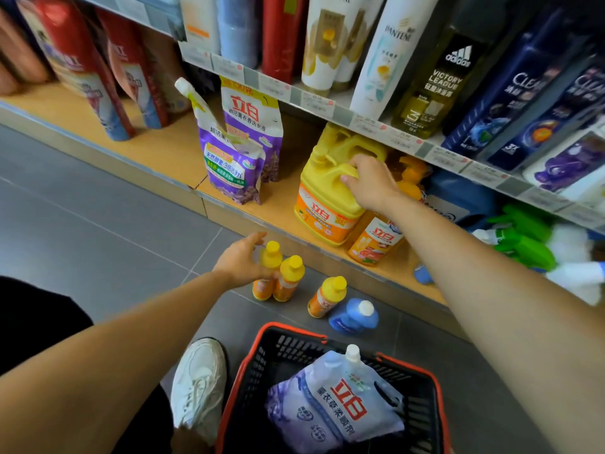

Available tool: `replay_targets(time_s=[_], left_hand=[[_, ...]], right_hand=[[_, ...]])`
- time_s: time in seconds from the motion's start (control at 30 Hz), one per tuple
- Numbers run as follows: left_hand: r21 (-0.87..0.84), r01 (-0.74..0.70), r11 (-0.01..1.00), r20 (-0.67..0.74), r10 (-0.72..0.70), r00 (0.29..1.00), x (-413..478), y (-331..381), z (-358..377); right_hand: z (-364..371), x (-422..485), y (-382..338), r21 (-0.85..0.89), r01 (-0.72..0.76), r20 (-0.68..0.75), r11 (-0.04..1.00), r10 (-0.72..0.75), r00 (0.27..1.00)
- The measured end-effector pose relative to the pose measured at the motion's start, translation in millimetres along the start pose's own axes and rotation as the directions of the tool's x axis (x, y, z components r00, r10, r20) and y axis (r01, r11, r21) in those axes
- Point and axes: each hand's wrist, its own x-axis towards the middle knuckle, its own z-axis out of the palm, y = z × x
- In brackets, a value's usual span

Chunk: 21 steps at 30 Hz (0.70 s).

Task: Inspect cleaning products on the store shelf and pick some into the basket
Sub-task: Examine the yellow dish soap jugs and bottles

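Observation:
My right hand (370, 183) grips the top of a large yellow detergent jug (327, 198) that stands on the bottom shelf (281, 204). My left hand (242, 262) holds a small orange bottle with a yellow cap (270, 263) standing on the floor, with a second one (289, 276) touching it. A third small orange bottle (327, 298) and a blue bottle (355, 317) stand on the floor nearby. The black basket with a red rim (248, 368) sits below and holds a pale purple refill pouch (330, 401).
Two purple refill pouches (235, 158) stand on the bottom shelf left of the jug, more orange bottles (376, 240) and green spray bottles (523, 237) to its right. Shampoo bottles (386, 54) fill the shelf above. My white shoe (199, 385) is beside the basket.

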Motion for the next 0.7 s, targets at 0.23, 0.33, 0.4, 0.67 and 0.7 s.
replay_targets(time_s=[0.23,0.33,0.4,0.67,0.7], left_hand=[[-0.159,-0.204,0.966,-0.159,0.179,0.971,-18.3,75.3,-58.1],[-0.263,-0.36,0.895,-0.182,0.32,0.93,-35.6,112.7,-76.4],[-0.335,-0.449,0.829,-0.152,0.422,0.894,-49.0,135.9,-85.4],[-0.418,-0.503,0.757,-0.04,0.537,0.842,-88.5,169.5,-83.8],[-0.425,-0.506,0.751,-0.048,0.539,0.841,-92.9,170.8,-79.4]], right_hand=[[-33.7,-37.8,-13.1,0.093,0.205,-0.056,0.974,-0.2,0.978],[-62.5,-65.8,-16.4,0.114,0.329,-0.065,0.938,-0.323,0.944],[-79.2,-85.7,-17.5,0.142,0.384,-0.064,0.912,-0.379,0.923],[-103.9,-148.3,3.6,0.304,0.362,-0.15,0.881,-0.332,0.931],[-102.0,-154.7,8.9,0.334,0.35,-0.178,0.875,-0.307,0.935]])
